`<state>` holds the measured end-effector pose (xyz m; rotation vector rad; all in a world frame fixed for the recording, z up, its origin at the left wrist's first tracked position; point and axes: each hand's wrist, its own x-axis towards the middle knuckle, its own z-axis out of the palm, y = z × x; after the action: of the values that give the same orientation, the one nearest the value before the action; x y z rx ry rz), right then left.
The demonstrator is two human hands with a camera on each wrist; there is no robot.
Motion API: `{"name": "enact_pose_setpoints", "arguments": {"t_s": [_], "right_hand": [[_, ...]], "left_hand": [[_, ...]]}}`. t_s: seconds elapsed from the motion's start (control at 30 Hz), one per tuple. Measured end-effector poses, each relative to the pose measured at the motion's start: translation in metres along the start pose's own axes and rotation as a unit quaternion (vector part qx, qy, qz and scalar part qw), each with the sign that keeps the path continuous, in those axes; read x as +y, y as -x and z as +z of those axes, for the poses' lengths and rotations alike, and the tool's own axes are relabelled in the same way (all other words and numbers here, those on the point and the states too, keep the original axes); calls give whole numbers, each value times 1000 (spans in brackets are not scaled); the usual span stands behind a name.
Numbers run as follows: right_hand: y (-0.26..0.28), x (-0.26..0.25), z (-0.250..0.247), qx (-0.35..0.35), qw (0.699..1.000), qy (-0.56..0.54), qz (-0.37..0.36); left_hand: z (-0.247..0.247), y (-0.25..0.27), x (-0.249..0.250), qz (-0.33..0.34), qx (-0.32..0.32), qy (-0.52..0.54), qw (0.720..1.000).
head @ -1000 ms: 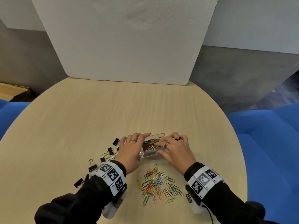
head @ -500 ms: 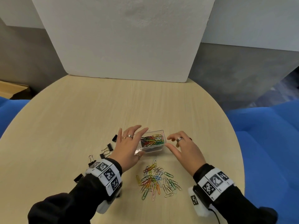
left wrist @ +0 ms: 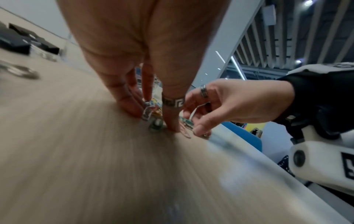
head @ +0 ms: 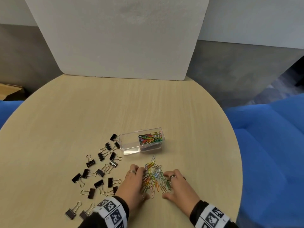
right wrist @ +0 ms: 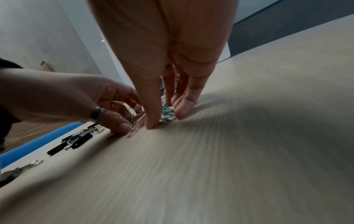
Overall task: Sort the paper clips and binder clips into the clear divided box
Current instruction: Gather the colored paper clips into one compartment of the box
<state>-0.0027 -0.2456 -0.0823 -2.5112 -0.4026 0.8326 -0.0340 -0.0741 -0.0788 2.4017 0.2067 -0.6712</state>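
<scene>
Flanking the paper clips [head: 153,178] by the near edge of the table [head: 82,112], the left hand [head: 131,183] and right hand [head: 179,186] curl fingers onto the pile. Beyond it, the clear divided box [head: 141,142] lies with its long axis left-to-right, coloured clips in its right compartment and binder clips [head: 98,171] to its left.

Left wrist view: blurred, with thumb and fingers [left wrist: 132,106] pinching clips.

Right wrist view: the right hand likewise pinches a clump, and the pile is mostly hidden.

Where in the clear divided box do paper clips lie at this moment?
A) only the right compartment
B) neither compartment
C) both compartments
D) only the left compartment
A: the head view shows coloured paper clips heaped in the right compartment of the clear box, while its left compartment holds nothing.
</scene>
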Motion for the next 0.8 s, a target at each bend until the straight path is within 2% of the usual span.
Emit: {"name": "enact_pose_setpoints", "arguments": {"t_s": [0.13,0.23,0.33,0.47,0.6,0.73,0.8], "right_hand": [[-12,-10,1,29,997,-65,-19],[-14,-7,-7,73,991,-108,-11],[-10,1,-5,90,993,-76,1],[-5,-5,4,80,994,-71,5],[0,-18,13,84,996,6,36],[1,-24,24,80,996,42,25],[-2,-24,26,92,995,24,13]], "left_hand": [[5,-9,10,35,-4,31,999],[2,-10,8,42,27,63,997],[3,-6,0,32,52,87,994],[9,-4,1,43,43,132,989],[-1,-6,2,49,60,197,977],[-26,-6,-2,75,95,177,977],[-42,-6,-2,97,107,154,977]]}}
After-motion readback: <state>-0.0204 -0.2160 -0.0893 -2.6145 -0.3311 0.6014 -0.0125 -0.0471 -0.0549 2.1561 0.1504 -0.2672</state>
